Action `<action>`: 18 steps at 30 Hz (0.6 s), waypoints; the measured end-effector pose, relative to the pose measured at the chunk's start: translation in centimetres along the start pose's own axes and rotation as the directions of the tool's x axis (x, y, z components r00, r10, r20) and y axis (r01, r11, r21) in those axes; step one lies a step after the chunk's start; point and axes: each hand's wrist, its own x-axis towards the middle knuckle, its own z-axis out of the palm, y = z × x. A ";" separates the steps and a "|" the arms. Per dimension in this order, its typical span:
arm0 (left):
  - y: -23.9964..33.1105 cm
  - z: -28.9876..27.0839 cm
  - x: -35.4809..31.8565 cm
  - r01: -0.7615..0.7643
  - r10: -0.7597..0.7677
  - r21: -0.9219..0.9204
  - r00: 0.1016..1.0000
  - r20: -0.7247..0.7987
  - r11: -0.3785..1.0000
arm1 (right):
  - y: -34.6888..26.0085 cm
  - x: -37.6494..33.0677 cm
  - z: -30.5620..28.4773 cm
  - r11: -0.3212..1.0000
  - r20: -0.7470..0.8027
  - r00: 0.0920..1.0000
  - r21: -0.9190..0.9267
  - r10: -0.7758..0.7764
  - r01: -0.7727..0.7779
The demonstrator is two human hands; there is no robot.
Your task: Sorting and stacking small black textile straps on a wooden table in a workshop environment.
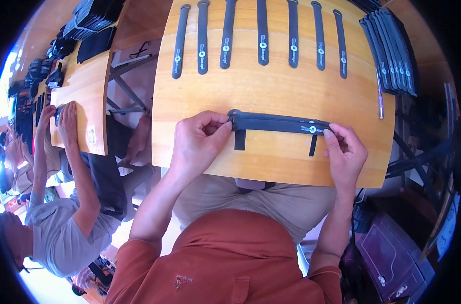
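A small stack of black fabric straps (276, 122) lies crosswise near the front of the wooden table. My left hand (197, 142) pinches its left end, by the rounded tip, between thumb and fingers. At the opposite end, beside the pale printing, my right hand (347, 152) grips the straps in a similar pinch. Two short black strips stick out beneath the stack toward me: a wider strip (239, 141) near my left hand and a narrower strip (313, 146) near my right. How many straps are layered together I cannot tell.
Several single black straps (262, 30) lie spaced in a row across the table's (271, 91) far half. A pile of matching straps (392, 55) sits at the far right edge, a pen (381, 101) beside it. Leftward, a co-worker (68, 223) handles something dark at another table (88, 101).
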 end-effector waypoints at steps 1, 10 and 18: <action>0.0 0.0 0.0 0.014 -0.014 -0.014 1.000 -0.001 1.000 | 0.0 0.0 0.0 1.000 0.001 1.000 -0.002 0.001 -0.001; -0.2 0.0 0.0 0.018 -0.018 -0.013 1.000 -0.012 1.000 | 0.0 -0.1 0.1 0.998 -0.025 0.998 0.007 -0.060 0.060; -0.4 -0.2 0.0 0.036 -0.036 -0.011 0.999 0.003 0.999 | 0.1 -0.1 0.2 0.997 -0.027 0.997 -0.017 -0.078 0.077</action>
